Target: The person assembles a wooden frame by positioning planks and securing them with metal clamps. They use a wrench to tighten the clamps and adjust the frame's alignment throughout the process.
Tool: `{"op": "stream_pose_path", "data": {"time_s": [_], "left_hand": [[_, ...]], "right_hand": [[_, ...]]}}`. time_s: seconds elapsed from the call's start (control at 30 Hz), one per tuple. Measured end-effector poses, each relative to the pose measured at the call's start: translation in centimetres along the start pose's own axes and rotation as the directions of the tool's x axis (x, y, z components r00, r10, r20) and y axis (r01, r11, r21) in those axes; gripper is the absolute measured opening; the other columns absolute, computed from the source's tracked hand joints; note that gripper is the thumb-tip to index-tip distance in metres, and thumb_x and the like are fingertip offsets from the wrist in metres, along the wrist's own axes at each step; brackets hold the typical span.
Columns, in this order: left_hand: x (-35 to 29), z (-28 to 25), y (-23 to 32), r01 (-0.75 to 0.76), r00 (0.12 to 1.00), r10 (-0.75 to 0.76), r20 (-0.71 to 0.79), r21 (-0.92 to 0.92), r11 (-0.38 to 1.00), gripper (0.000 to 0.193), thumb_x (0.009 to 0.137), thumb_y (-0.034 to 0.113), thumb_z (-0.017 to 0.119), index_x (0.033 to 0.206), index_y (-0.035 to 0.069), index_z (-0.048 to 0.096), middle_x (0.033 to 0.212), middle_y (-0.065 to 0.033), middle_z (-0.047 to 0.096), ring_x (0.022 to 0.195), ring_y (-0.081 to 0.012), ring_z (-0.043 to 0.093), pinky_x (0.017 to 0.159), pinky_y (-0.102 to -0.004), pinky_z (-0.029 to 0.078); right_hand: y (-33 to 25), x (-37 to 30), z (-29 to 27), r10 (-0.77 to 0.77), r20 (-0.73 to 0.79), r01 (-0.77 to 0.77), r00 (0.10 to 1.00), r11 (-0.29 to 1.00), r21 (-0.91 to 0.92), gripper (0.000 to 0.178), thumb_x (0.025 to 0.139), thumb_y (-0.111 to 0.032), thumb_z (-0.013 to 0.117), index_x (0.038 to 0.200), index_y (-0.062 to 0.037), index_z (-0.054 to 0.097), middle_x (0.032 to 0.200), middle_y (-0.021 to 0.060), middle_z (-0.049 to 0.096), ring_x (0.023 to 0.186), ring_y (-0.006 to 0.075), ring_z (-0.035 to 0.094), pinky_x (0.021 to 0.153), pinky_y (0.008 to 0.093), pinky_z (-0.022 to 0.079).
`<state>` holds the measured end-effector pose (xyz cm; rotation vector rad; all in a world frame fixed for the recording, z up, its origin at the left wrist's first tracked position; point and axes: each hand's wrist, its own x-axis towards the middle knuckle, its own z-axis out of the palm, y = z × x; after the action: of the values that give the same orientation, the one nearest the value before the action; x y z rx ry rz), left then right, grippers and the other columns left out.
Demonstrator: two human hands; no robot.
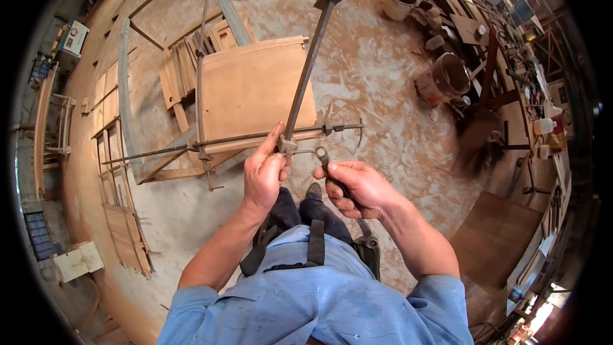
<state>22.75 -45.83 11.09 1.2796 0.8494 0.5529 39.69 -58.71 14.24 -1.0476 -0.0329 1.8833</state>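
Left hand (261, 180): grasping our bar clamp (309, 61)
Right hand (359, 188): clenched round our ring spanner (325, 160)
Screw (305, 151): we should turn squarely

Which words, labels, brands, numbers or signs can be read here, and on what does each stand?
None can be read anywhere in this view.
Pale box, upper left: any front markings are too small to read.
Reddish container, right side: any label is too blurred.
Wrench in the right hand: no readable marking.

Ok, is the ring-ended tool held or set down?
Held: the right hand is closed around the ring-ended tool, its ring showing beyond the thumb.
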Motion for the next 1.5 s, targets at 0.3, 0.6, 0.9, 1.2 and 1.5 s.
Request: {"op": "stream_pose_path", "data": {"time_s": [0.3, 0.6, 0.9, 1.2, 1.5], "left_hand": [[-0.6, 0.4, -2.2, -0.100, 0.995, 0.097, -0.033, -0.069, 0.993, 0.051, 0.097, 0.030, 0.056, 0.137, 0.000, 0.049, 0.072, 0.0010, 0.052, 0.058, -0.0061, 0.046, 0.049, -0.0199, 0.038], [-0.9, 2.0, -2.0, -0.102, 0.992, 0.085, -0.093, -0.203, 0.974, 0.065, 0.094, 0.023, 0.065, 0.146, 0.001, 0.034, 0.080, -0.0016, 0.057, 0.060, -0.0051, 0.046, 0.050, -0.0190, 0.037], [0.6, 0.7, -5.3, 0.360, 0.927, -0.354, 0.126, -0.036, 0.932, 0.035, 0.087, 0.031, 0.074, 0.094, -0.001, 0.064, 0.074, 0.0000, 0.060, 0.062, -0.0066, 0.049, 0.055, -0.0233, 0.040], [-0.8, 2.3, -7.0, 0.189, 0.981, -0.196, -0.005, 0.281, 0.941, 0.038, 0.088, 0.036, 0.071, 0.093, -0.001, 0.069, 0.076, -0.0143, 0.069, 0.068, -0.0214, 0.064, 0.063, -0.0356, 0.049], [1.9, 3.1, -6.9, 0.299, 0.954, -0.282, -0.100, 0.332, 0.895, 0.032, 0.089, 0.031, 0.069, 0.094, 0.000, 0.069, 0.077, -0.0170, 0.069, 0.068, -0.0273, 0.065, 0.063, -0.0369, 0.049]], "right_hand": [[-2.0, -0.4, -0.4, 0.108, -0.079, -0.120, 0.991, 0.979, -0.166, 0.031, 0.103, -0.030, 0.047, 0.113, -0.0032, 0.057, 0.064, -0.0018, 0.048, 0.044, 0.0065, 0.039, 0.033, 0.0213, 0.029], [-4.3, -0.3, 0.1, 0.167, -0.067, -0.179, 0.984, 0.885, -0.431, 0.029, 0.102, -0.029, 0.046, 0.107, -0.0037, 0.059, 0.062, -0.0037, 0.047, 0.045, 0.0053, 0.041, 0.035, 0.0223, 0.032], [-5.1, 1.2, 0.2, -0.018, -0.084, -0.081, 0.996, 0.118, -0.990, 0.026, 0.094, -0.019, 0.050, 0.093, 0.0057, 0.060, 0.078, 0.0193, 0.065, 0.075, 0.0304, 0.065, 0.073, 0.0427, 0.051], [-4.3, 0.3, 2.2, 0.258, -0.270, -0.370, 0.928, 0.553, -0.747, 0.022, 0.097, -0.017, 0.048, 0.093, 0.0045, 0.052, 0.066, 0.0134, 0.059, 0.049, 0.0220, 0.059, 0.041, 0.0369, 0.048], [4.1, 3.1, 1.7, 0.007, -0.398, -0.021, 0.918, 0.999, -0.030, 0.019, 0.099, -0.022, 0.054, 0.093, -0.0088, 0.042, 0.060, 0.0020, 0.050, 0.041, 0.0132, 0.047, 0.037, 0.0282, 0.040]]}}
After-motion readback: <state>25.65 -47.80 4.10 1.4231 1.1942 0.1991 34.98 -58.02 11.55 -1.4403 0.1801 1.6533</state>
